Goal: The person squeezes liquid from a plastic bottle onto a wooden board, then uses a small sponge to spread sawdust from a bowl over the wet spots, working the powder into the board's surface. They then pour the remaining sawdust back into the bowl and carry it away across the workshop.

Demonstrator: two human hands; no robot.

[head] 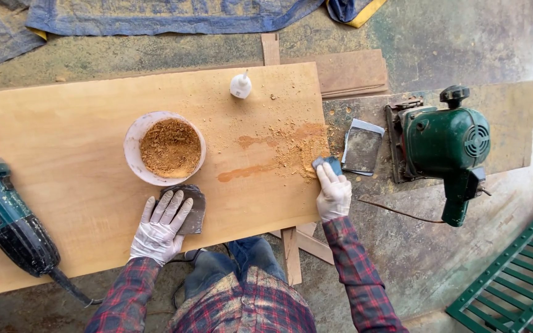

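A wide plywood board lies across the floor in front of me. My left hand, in a white glove, rests flat with fingers spread on a dark sheet of sandpaper lying on the board. Gloved too, my right hand grips a small dark scraper blade at the board's right edge, beside a smear of orange-brown paste and sawdust. A white bowl of sawdust stands just above my left hand. A small white glue bottle stands near the board's far edge.
A green circular saw sits on a plank to the right, with a folded piece of sandpaper beside it. An angle grinder lies on the board's left end. Blue tarp at the top, green metal grate at bottom right.
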